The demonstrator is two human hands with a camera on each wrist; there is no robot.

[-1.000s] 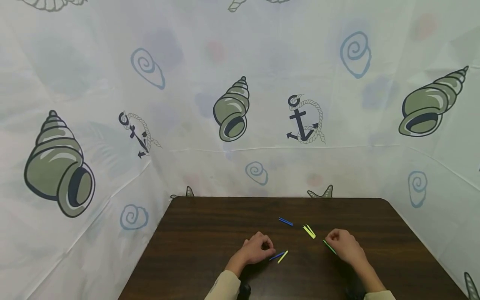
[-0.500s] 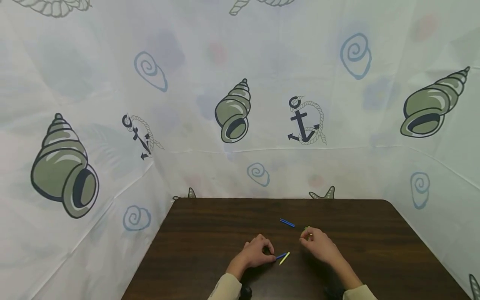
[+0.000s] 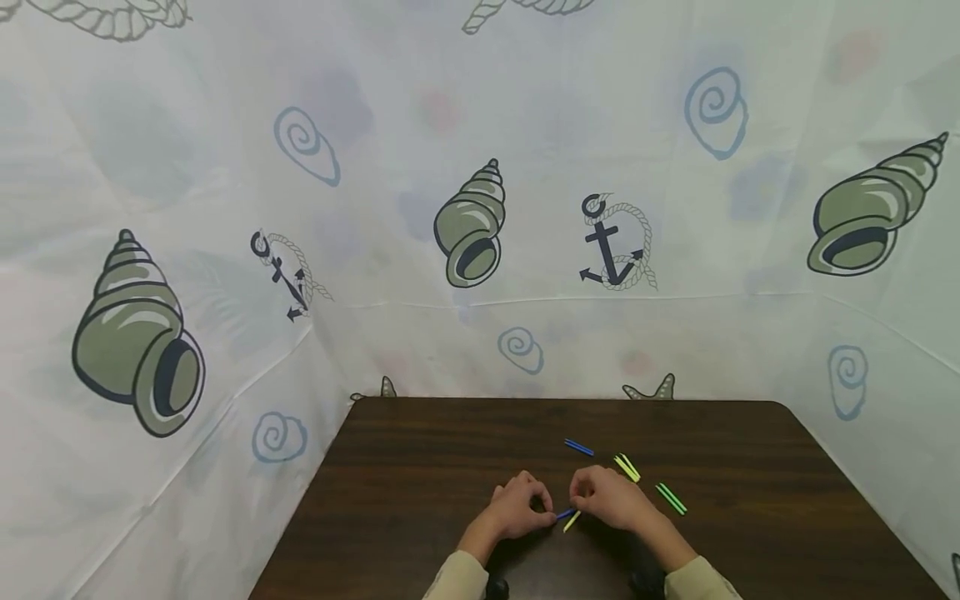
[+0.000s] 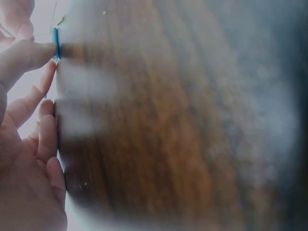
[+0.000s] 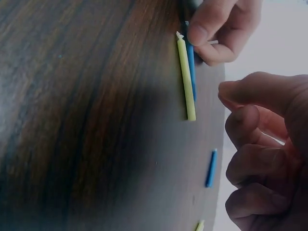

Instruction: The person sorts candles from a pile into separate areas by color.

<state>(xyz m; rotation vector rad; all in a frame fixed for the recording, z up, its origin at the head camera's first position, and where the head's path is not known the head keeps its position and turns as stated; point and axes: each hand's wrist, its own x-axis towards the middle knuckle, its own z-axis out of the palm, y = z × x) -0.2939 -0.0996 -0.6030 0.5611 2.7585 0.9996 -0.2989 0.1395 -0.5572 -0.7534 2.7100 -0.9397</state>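
My left hand (image 3: 517, 506) pinches a thin blue candle (image 5: 192, 67) near one end, between thumb and index finger. In the left wrist view the blue candle (image 4: 56, 41) shows at those fingertips. Alongside it on the table lies a yellow candle (image 5: 186, 79) with a white wick. My right hand (image 3: 611, 497) hovers close to the far ends of these two, thumb and index finger near each other. Seen from the right wrist, this hand (image 5: 262, 144) holds nothing and its other fingers are loosely bent.
On the dark wooden table (image 3: 420, 450), a blue pair of candles (image 3: 579, 447), a yellow pair (image 3: 627, 468) and a green pair (image 3: 671, 498) lie in a row beyond and right of my hands. A shell-printed cloth (image 3: 375, 208) hangs behind the table.
My right hand has let go of a green candle at the right and moved left, past the yellow pair, to beside my left hand. The left hand stays at the blue candle and now pinches it.
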